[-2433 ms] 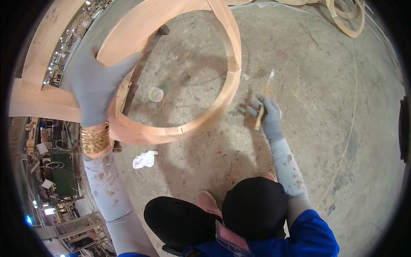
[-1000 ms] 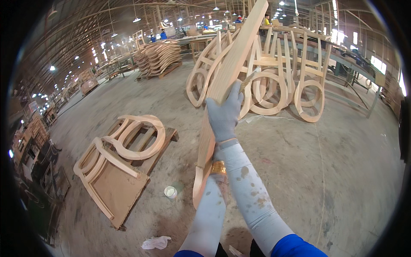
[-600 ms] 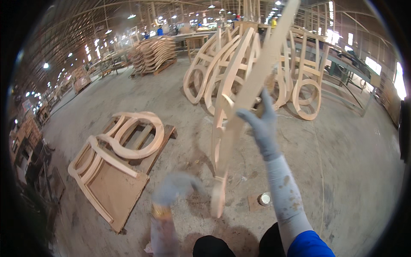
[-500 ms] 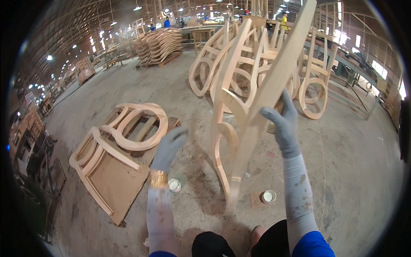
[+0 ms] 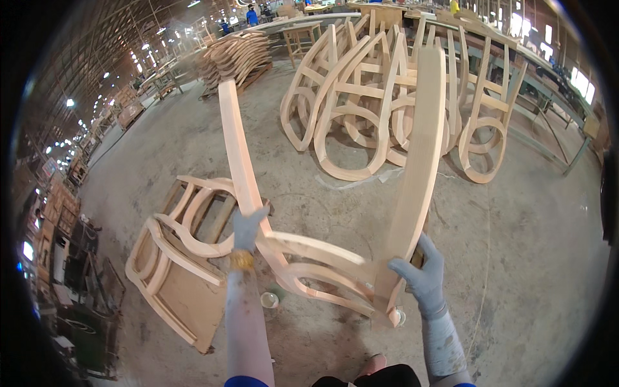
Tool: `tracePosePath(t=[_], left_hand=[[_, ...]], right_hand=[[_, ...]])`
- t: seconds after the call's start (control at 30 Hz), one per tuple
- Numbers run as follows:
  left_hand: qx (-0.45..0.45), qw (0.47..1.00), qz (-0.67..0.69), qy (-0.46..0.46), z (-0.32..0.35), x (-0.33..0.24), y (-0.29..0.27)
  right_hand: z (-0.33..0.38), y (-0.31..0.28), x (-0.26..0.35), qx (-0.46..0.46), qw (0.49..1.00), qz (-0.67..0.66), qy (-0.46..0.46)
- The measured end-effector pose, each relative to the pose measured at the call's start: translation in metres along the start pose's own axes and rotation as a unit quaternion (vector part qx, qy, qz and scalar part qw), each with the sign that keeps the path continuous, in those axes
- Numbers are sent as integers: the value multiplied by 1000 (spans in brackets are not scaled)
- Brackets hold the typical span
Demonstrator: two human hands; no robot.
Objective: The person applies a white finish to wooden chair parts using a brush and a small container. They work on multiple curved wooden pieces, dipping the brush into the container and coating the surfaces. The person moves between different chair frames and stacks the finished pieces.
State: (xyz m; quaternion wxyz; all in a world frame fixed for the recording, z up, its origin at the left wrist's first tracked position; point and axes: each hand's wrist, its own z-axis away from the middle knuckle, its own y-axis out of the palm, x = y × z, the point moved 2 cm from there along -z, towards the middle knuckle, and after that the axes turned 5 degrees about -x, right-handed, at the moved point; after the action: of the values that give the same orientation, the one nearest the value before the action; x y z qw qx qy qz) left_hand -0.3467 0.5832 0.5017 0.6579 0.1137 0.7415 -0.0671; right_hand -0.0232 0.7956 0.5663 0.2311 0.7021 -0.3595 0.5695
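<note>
As it is built from long pieces of pale wood, the frame [image 5: 325, 250] probably handles as stiff and moderately light, though awkwardly long. It looks dry and smooth rather than slippery, and the thin curved rails and their joints seem the parts to spare from knocks. The thick posts offer the best hold, low down near the rails, with one hand to each side for balance.

The frame slants up in front of the person, above the floor [image 5: 529, 258]; whether its lower end touches down cannot be told. The left hand [image 5: 247, 233] holds the left post just above the upper rail, its fingers apparently bent round the wood. The right hand [image 5: 422, 274] grips the right post near its lower end, thumb on the near face, the other fingers behind; whether it holds anything else is hidden.

The floor is grey, stained concrete. A white cup [image 5: 269, 300] stands on it, to the right of the right-hand edge of a brown cardboard sheet [image 5: 193, 306], over which a similar frame [image 5: 190, 260] partly lies. Farther off, more frames [image 5: 390, 97] stand leaning together, right of a stack of curved wooden pieces [image 5: 235, 58]. Lamps dot the large workshop.
</note>
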Motion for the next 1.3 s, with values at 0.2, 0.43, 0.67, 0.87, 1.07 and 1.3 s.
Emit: tracePosePath(t=[0.2, 0.43, 0.67, 0.87, 1.07, 1.3], left_hand=[[-88, 996, -6, -15, 9, -8, 32], [-112, 989, 14, -92, -35, -65, 135], [-53, 996, -54, -45, -165, -48, 236], [-24, 999, 2, -34, -269, -29, 364], [26, 1000, 13, -4, -355, 11, 476], [43, 997, -56, -31, -444, 49, 589]], right_hand=[[-59, -32, -16, -115, 985, -61, 113], [-162, -76, 2, -178, 976, -28, 119], [-303, -87, 4, -269, 961, -12, 59], [-436, -111, -43, -276, 960, -40, 31], [-565, -150, -125, -284, 955, -75, 32], [-702, -194, -217, -279, 959, -37, 41]])
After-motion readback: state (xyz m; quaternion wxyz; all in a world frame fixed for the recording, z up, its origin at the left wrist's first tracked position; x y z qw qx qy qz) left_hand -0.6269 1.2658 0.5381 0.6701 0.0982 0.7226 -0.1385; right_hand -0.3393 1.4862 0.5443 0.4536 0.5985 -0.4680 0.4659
